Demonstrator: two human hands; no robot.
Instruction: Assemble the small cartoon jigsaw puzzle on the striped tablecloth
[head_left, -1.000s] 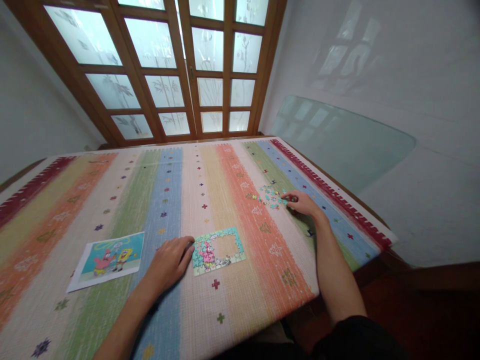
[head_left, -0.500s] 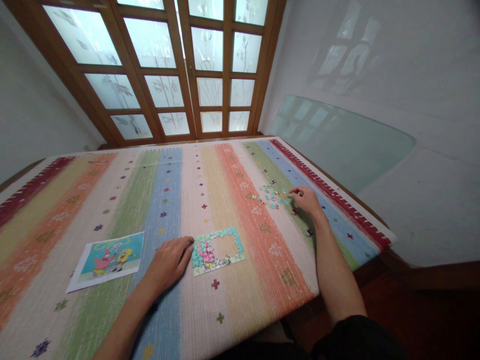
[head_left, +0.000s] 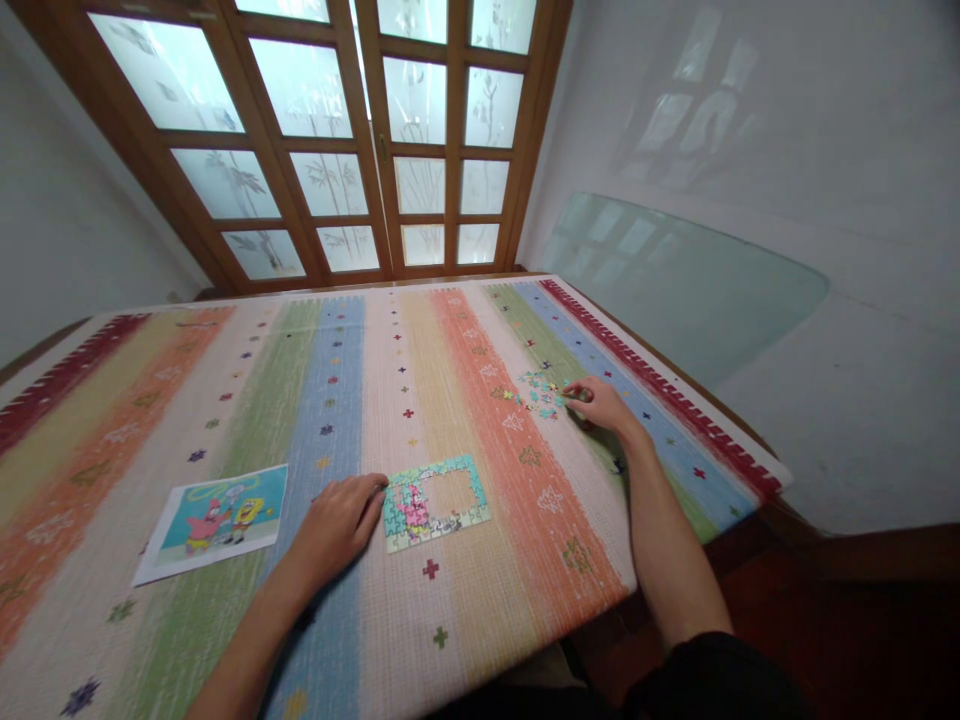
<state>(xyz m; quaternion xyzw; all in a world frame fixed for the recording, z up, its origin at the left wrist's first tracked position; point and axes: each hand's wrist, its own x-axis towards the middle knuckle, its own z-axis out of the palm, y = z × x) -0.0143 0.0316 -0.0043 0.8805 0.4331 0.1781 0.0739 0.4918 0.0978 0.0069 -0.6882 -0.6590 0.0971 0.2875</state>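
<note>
Turquoise and pink fill the part-built jigsaw puzzle (head_left: 413,512), which lies flat on the striped cloth (head_left: 495,610) in front of you. Its border surrounds a gap where the cloth shows through, and a pink figure is joined up on its left side. Your left hand (head_left: 343,518) rests palm down, fingers loosely bent, tips at the puzzle's upper-left corner; whether thumb and fingers pinch that edge, you cannot tell. Your right hand (head_left: 598,402) reaches farther out over the worktop (head_left: 37,352), thumb and fingertips drawn close together at the right side of the loose pieces (head_left: 534,398); whether it has hold of one is too small to tell. Those pieces lie scattered in a patch, well apart from the puzzle. Left of your left hand lies a printed picture (head_left: 214,520) on white paper. Past the far edge stand wooden doors (head_left: 386,140) with frosted panes.
</note>
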